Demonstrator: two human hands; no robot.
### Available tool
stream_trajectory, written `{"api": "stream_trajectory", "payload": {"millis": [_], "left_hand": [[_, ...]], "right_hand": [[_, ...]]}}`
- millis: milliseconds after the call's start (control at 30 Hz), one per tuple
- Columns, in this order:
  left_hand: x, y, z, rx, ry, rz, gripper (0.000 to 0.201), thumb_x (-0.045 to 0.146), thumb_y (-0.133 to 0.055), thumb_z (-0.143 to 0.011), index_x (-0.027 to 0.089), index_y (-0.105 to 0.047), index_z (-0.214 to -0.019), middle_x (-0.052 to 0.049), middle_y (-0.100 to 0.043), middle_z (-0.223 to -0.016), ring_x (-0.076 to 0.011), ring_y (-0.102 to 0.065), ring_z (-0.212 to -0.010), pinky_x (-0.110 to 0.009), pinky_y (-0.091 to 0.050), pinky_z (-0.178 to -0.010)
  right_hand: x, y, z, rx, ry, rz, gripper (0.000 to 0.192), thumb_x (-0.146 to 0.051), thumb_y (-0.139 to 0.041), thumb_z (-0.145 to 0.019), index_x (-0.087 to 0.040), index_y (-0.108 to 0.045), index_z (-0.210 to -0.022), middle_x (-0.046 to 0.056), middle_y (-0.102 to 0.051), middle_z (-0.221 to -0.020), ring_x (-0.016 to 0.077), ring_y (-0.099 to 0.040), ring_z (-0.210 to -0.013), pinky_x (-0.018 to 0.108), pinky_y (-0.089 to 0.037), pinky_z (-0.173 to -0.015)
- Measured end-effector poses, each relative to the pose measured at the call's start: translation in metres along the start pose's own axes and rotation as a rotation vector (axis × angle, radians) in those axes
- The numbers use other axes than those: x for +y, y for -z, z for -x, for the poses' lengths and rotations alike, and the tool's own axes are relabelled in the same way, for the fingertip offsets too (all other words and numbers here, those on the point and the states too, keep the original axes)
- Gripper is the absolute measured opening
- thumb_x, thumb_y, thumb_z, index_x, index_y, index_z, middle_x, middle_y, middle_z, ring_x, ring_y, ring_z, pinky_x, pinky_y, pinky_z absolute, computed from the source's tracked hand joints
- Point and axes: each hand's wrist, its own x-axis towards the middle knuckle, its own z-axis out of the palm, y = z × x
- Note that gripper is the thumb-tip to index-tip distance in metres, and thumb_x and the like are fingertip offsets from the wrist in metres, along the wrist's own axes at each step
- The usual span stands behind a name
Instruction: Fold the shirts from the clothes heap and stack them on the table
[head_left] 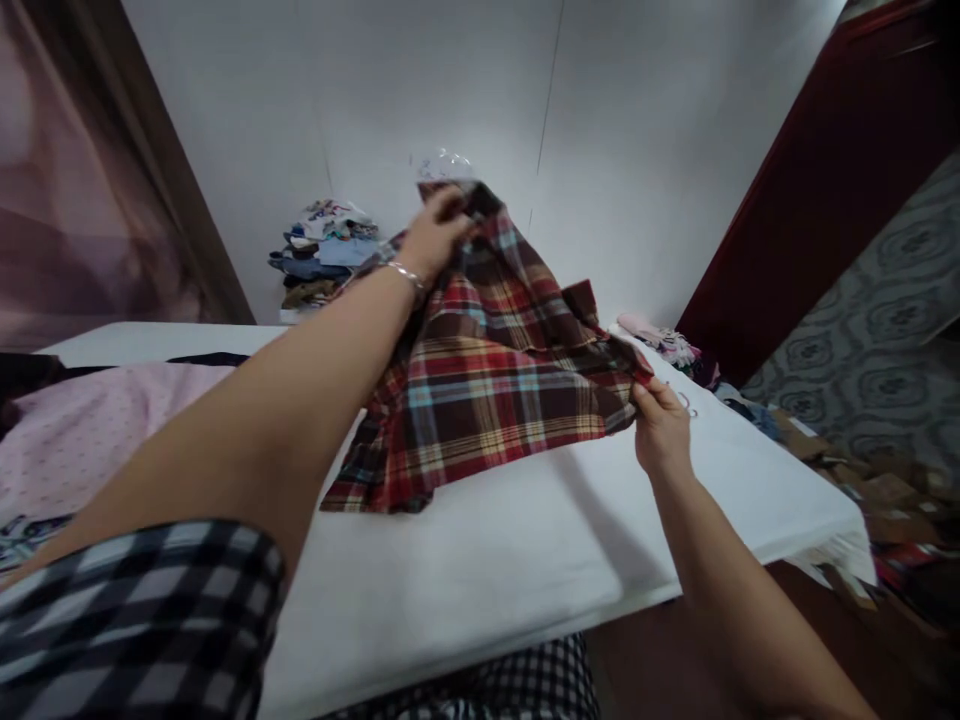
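Plaid garment (517, 385) held up over the white table (480, 580), lower edge hanging near the tabletop; contact unclear. Hands apart: left (442, 228) reaches high toward the table's far side, arm extended, fingers curled on the garment's top, grip blurred; right (661, 420) lower, over the table's right half, pinching a corner. Bare tabletop between garment and table's front edge; pink dotted cloth (90, 425) crowds the table's left end.

Plaid garment (487, 395) in dark brown and red, crossed by cream and pale-blue lines. Held aloft, creased and partly spread, it rises to a peak above; its right end is drawn sideways, its lower edge slanting over the white-covered table (480, 585).
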Motion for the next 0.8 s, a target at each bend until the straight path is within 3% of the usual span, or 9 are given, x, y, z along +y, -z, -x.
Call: {"api": "stream_trajectory", "payload": {"millis": [67, 167, 233, 333, 467, 567, 700, 800], "left_hand": [[-0.005, -0.034, 0.005, -0.075, -0.004, -0.007, 0.052, 0.029, -0.06, -0.08, 0.014, -0.051, -0.129, -0.011, -0.049, -0.139, -0.0263, -0.049, -0.124, -0.044, -0.038, -0.105], [-0.021, -0.067, 0.058, -0.28, 0.057, -0.151, 0.059, 0.031, -0.06, -0.08, 0.015, -0.047, -0.135, -0.013, -0.024, -0.155, -0.0269, -0.036, -0.135, -0.04, -0.029, -0.112], [-0.035, -0.076, 0.11, -0.479, 0.105, -0.241, 0.051, 0.041, -0.054, -0.084, 0.021, -0.052, -0.131, -0.008, -0.028, -0.154, -0.0251, -0.036, -0.136, -0.038, -0.025, -0.114], [-0.052, -0.081, 0.187, -0.721, 0.117, -0.374, 0.049, 0.044, -0.048, -0.087, 0.024, -0.052, -0.131, -0.007, -0.04, -0.148, -0.022, -0.036, -0.136, -0.035, -0.026, -0.113], [-0.055, -0.088, 0.249, -0.805, 0.082, -0.5, 0.045, 0.041, -0.052, -0.086, 0.026, -0.055, -0.128, -0.006, -0.055, -0.135, -0.0211, -0.05, -0.124, -0.036, -0.032, -0.107], [-0.05, -0.095, 0.262, -0.774, 0.079, -0.572, 0.045, 0.038, -0.055, -0.085, 0.024, -0.054, -0.128, -0.008, -0.06, -0.129, -0.0236, -0.055, -0.117, -0.039, -0.037, -0.101], [-0.053, -0.097, 0.251, -0.671, 0.107, -0.713, 0.042, 0.031, -0.052, -0.085, 0.018, -0.055, -0.125, -0.016, -0.055, -0.129, -0.03, -0.051, -0.115, -0.043, -0.04, -0.093], [-0.051, -0.093, 0.242, -0.641, 0.111, -0.774, 0.025, 0.02, -0.049, -0.085, 0.014, -0.065, -0.104, -0.018, -0.064, -0.105, -0.0301, -0.055, -0.104, -0.044, -0.04, -0.087]], "right_hand": [[0.022, 0.01, 0.001, 0.049, -0.105, 0.078, 0.03, -0.042, -0.07, -0.065, -0.017, -0.065, -0.082, -0.001, -0.064, -0.068, 0.0128, -0.054, -0.058, 0.027, -0.046, -0.056], [0.054, 0.038, 0.011, 0.034, -0.248, 0.253, 0.032, -0.045, -0.07, -0.061, -0.017, -0.064, -0.076, 0.0, -0.062, -0.062, 0.0148, -0.054, -0.056, 0.028, -0.045, -0.054], [0.069, 0.06, 0.018, -0.017, -0.263, 0.411, 0.033, -0.046, -0.068, -0.061, -0.017, -0.066, -0.078, 0.003, -0.065, -0.068, 0.0186, -0.057, -0.063, 0.032, -0.048, -0.06], [0.077, 0.077, 0.026, -0.068, -0.133, 0.643, 0.033, -0.044, -0.062, -0.066, -0.018, -0.068, -0.085, 0.007, -0.069, -0.085, 0.0244, -0.061, -0.082, 0.041, -0.049, -0.078], [0.071, 0.06, 0.041, -0.213, 0.138, 0.699, 0.022, -0.036, -0.058, -0.073, -0.023, -0.07, -0.087, 0.009, -0.066, -0.109, 0.0276, -0.056, -0.108, 0.049, -0.039, -0.1], [0.065, 0.031, 0.056, -0.358, 0.199, 0.616, 0.019, -0.027, -0.062, -0.073, -0.026, -0.072, -0.09, 0.007, -0.061, -0.123, 0.0279, -0.047, -0.123, 0.051, -0.03, -0.109], [0.065, 0.0, 0.072, -0.478, 0.081, 0.487, 0.024, -0.021, -0.066, -0.07, -0.027, -0.073, -0.092, 0.005, -0.062, -0.124, 0.0266, -0.046, -0.125, 0.05, -0.026, -0.113], [0.071, -0.01, 0.077, -0.583, 0.04, 0.488, 0.032, -0.019, -0.061, -0.074, -0.025, -0.07, -0.104, 0.006, -0.062, -0.124, 0.0239, -0.049, -0.123, 0.047, -0.03, -0.111]]}}
